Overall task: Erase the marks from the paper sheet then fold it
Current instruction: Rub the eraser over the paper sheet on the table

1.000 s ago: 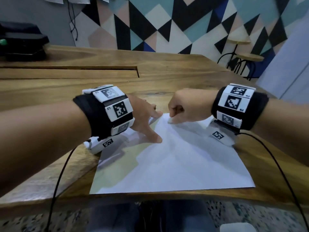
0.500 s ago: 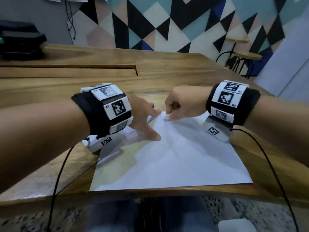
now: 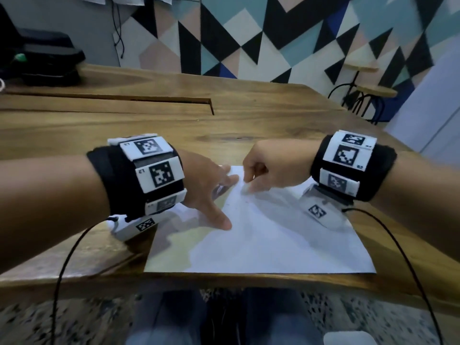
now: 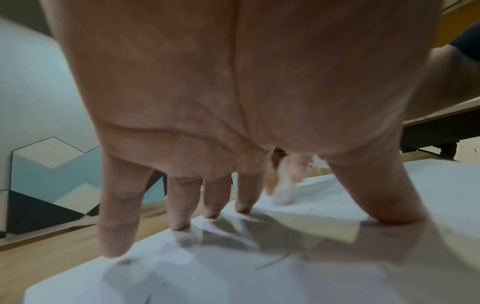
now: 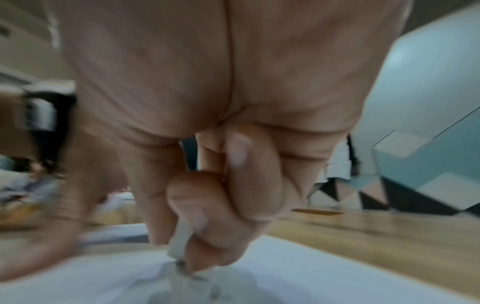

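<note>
A white paper sheet lies flat near the front edge of the wooden table. My left hand is spread on the sheet's far left part, straight fingers and thumb pressing it down. My right hand is curled and pinches a small white eraser, whose tip touches the paper near the far edge. The eraser also shows, blurred, past my left fingers. Faint pencil marks lie on the sheet under my left palm. A dark mark sits at the eraser tip in the right wrist view.
A black case stands at the table's far left. A slot runs across the tabletop behind my hands. Stools stand past the far right corner. Cables hang from both wrist units over the front edge.
My right hand with the eraser has shifted a little to the left and back over the same spot near the sheet's far edge. My left hand stays pressed in place.
</note>
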Tool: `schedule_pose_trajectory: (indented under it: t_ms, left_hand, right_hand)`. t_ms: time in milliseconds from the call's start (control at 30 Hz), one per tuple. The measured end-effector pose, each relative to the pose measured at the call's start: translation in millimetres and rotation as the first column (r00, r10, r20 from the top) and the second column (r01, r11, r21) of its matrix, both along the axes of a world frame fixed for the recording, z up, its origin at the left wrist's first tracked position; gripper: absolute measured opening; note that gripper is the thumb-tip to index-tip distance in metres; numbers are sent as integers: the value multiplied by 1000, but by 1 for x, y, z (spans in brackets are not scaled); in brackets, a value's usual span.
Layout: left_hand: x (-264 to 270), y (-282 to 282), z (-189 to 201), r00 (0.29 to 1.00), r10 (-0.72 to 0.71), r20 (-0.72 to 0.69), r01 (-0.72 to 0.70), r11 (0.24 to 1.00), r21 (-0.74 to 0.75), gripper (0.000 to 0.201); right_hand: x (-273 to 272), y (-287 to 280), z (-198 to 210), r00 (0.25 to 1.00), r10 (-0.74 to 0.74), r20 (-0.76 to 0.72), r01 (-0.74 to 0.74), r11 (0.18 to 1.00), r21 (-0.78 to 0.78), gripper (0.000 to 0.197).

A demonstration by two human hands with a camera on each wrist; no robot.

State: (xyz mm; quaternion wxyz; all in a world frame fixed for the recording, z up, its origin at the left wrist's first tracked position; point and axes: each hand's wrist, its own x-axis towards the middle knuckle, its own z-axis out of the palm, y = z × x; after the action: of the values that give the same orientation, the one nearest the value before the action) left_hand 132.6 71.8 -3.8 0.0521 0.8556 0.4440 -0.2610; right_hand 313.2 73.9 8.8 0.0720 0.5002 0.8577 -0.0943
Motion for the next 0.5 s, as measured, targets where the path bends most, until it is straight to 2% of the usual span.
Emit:
schedule_pose_trajectory:
  t_ms: [67,133,267,400,500]
  left_hand:
    - [-1,0,0,1000,-12,16,12,1000,-6,99]
    - [-1,0,-1,1000,-6,24,6,1000,-3,98]
    - [-1,3,-3,1000,-11,4,11,1000,6,113]
    - [0,6,-6,999,-36,15,36,999,5,107]
    - [1,5,-5,999,-33,-4,33,999,5,113]
  right_hand:
    - [-12,-16,-3,994,106,0,-106,994,-27,20]
    - [-15,-17,-4,989,143,27,-143,990,11,18]
    - [-3,0,0,999,9,49,-14,993,116,23]
    - [-11,-24,-5,992,124,26,-124,992,-18,15]
    - [0,-10,1,998,56,37,-58,998,32,21]
